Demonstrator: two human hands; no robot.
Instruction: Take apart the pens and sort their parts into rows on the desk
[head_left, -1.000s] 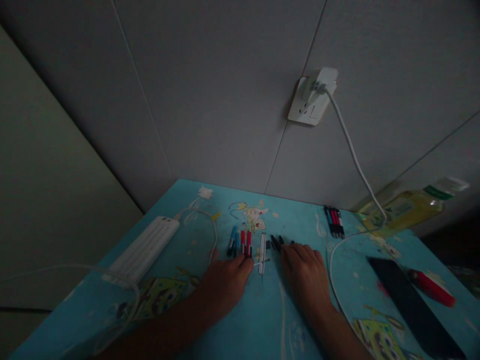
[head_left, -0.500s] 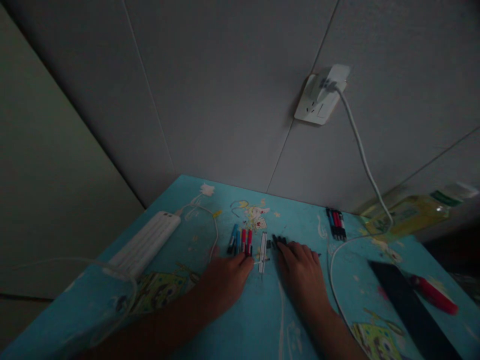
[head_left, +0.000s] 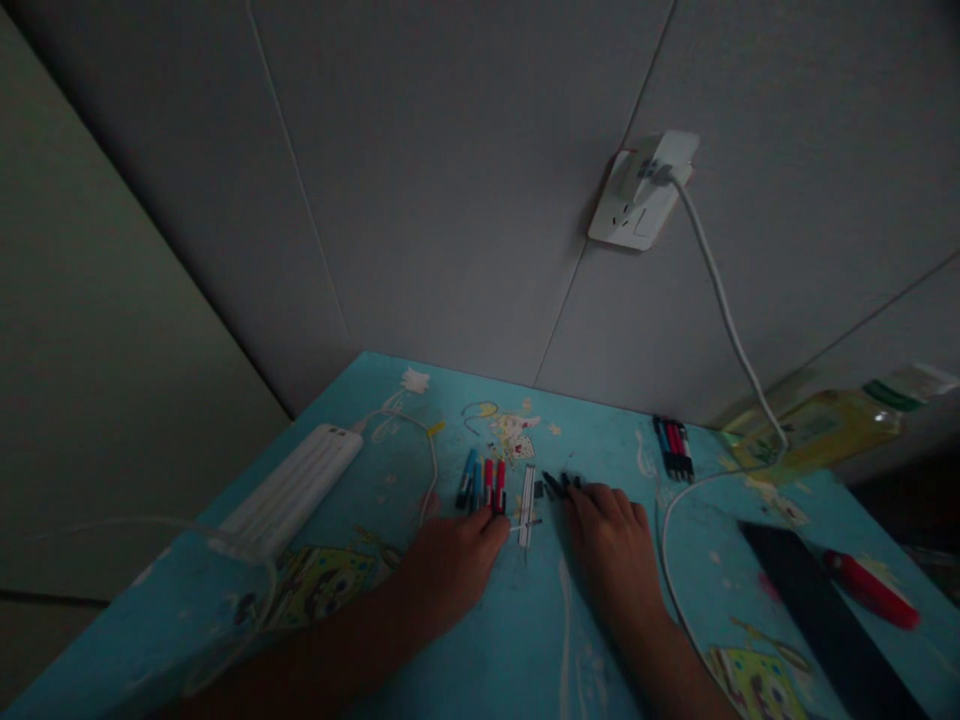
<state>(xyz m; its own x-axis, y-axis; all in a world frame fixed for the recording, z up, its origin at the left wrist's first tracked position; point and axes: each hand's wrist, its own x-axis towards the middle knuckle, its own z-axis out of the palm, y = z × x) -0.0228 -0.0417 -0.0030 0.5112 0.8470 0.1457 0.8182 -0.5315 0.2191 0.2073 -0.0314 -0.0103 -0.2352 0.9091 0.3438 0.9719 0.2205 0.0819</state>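
My left hand (head_left: 459, 555) rests on the table with its fingers curled at the near ends of a row of blue pen pieces (head_left: 468, 476) and red pen pieces (head_left: 495, 482). Whatever its fingertips hold is hidden. A thin white stick with a dark end (head_left: 531, 523) lies beside those fingertips, across a bundle of slim white rods (head_left: 527, 490). My right hand (head_left: 611, 535) is closed over several black pen pieces (head_left: 570, 484), whose ends show past its fingers. One black piece (head_left: 553, 487) slants at its left.
Pens (head_left: 673, 448) lie at the back right, near a bottle of yellow liquid (head_left: 817, 430). A dark flat strip (head_left: 817, 610) and a red-handled object (head_left: 874, 590) are at right. A white power strip (head_left: 292, 490) sits left. A white cable (head_left: 664, 545) runs from the wall socket (head_left: 634, 205).
My right hand has shifted slightly right with black pieces under its fingers, and one black piece now slants apart at its left. My left hand has hardly moved.
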